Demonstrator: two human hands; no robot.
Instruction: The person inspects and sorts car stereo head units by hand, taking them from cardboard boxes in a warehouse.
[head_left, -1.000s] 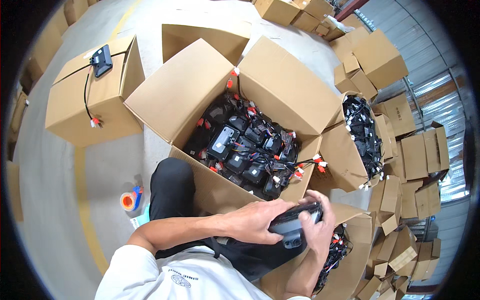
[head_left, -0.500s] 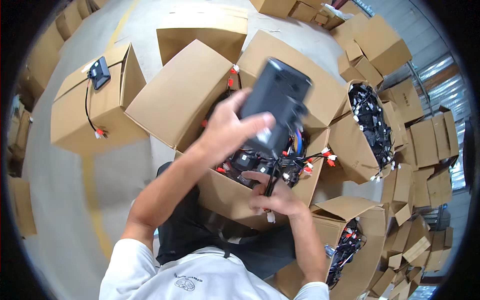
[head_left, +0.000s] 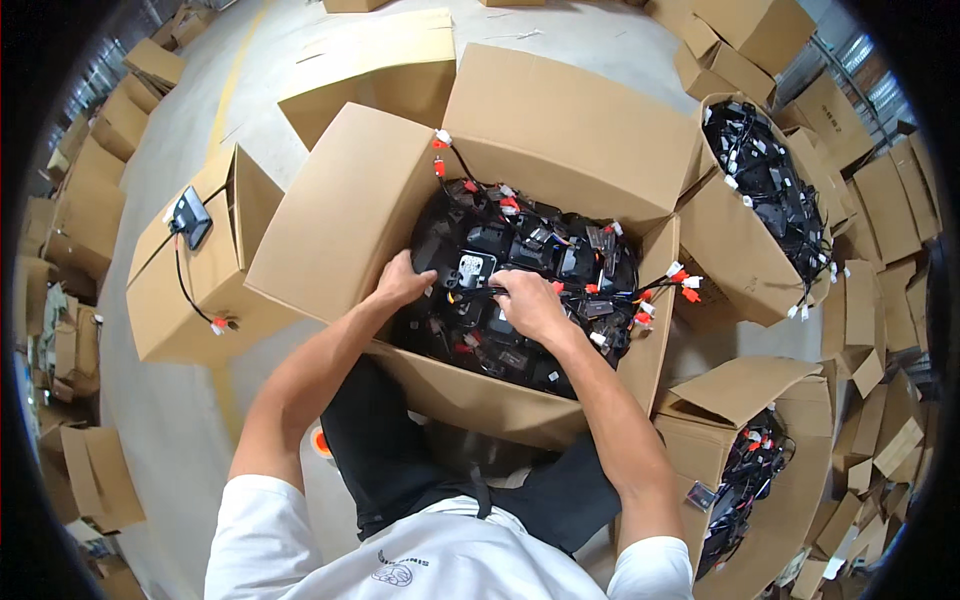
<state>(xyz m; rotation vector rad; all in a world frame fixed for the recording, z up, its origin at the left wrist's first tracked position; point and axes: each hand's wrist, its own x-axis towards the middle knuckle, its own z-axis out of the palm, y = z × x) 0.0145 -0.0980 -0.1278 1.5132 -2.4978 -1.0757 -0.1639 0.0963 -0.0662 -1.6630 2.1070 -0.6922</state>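
A large open cardboard box (head_left: 520, 410) in front of me holds many black electronic units (head_left: 575, 262) with plugged cables. My left hand (head_left: 405, 282) is inside its left part, thumb over the edge of a smooth black device (head_left: 437, 240) and fingers mostly hidden. To its right, my right hand (head_left: 532, 303) is closed, pinching a bundle of black cable (head_left: 476, 293) above the units. A white label (head_left: 472, 268) shows on a unit between the hands. Red and white connectors (head_left: 683, 280) hang over the box's right wall.
On a closed carton (head_left: 205, 285) at left lies another black device (head_left: 193, 217), its cable dangling. Open boxes of black cabled units (head_left: 765, 185) stand at right and lower right (head_left: 745, 480). A carton (head_left: 375, 85) is behind; stacked cartons (head_left: 890, 260) line the right side.
The black device, held up over the box half a second ago, is now down inside it with my left hand. My right hand has moved from the front edge in over the units.
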